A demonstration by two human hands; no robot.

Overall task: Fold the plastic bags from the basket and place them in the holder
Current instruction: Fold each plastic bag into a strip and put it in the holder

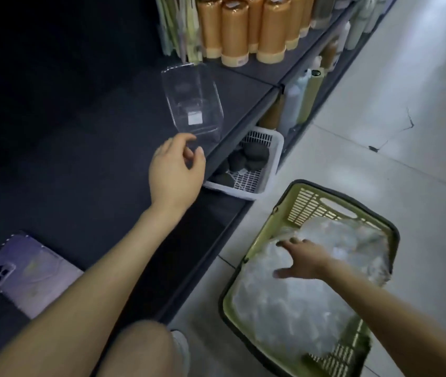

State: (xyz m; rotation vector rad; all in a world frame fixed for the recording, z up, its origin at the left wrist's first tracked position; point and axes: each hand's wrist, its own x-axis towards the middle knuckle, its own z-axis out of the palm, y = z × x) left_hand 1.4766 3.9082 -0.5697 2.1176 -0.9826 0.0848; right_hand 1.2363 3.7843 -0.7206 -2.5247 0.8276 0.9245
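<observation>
The right hand (302, 259), fingers spread, rests on the plastic bags (284, 308) inside the basket (309, 202); the left hand (175, 172) curls by the holder (193, 102) beyond it, grip unclear.

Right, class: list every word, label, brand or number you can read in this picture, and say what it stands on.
No text here can be read.
White sticker on the clear holder: too blurred to read.
Small label on the orange rolls: too small to read.
Phone: no writing visible.
</observation>
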